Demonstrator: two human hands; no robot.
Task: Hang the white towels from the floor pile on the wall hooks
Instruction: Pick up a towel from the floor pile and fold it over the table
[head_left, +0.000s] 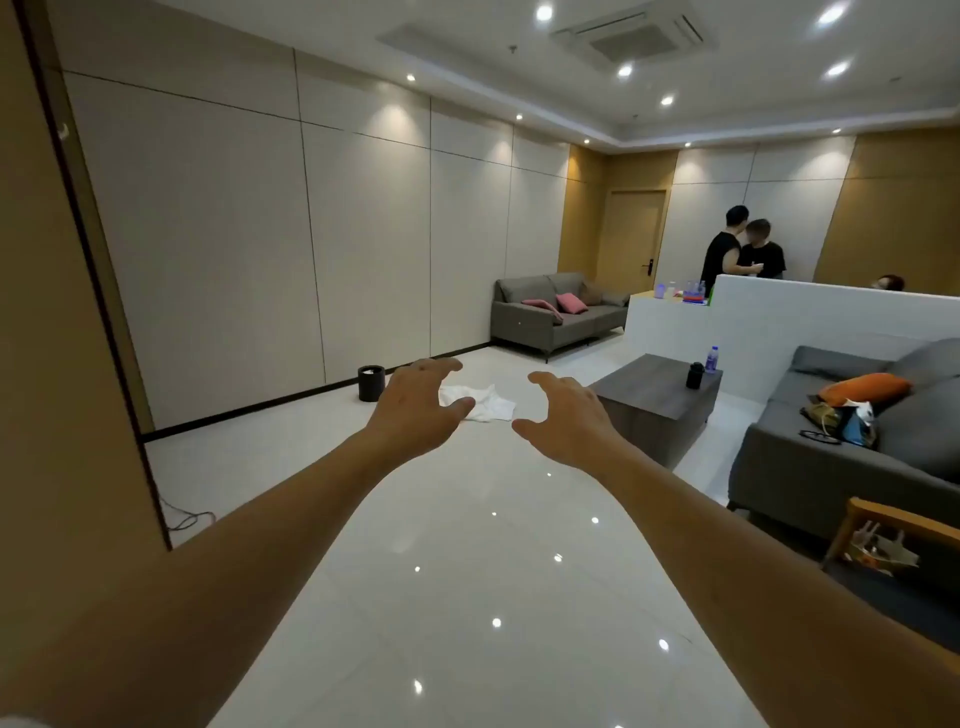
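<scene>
Head view, both arms stretched fwd. Left hand and right hand are spread wide w/ fingers a bit curled, holding nothing. The white towels lie in a crumpled pile on the glossy floor at 12 o'clock, well ahead of the hands; how many are in the pile can't be told.

Step in hand looks like the approach to the pile. Next move prob. calls for walking closer, bending down, gripping one towel.

Counted: 1 black bin at 11 o'clock, 1 low bench at 2 o'clock, 2 grey sofas. No wall hooks clearly visible.
</scene>
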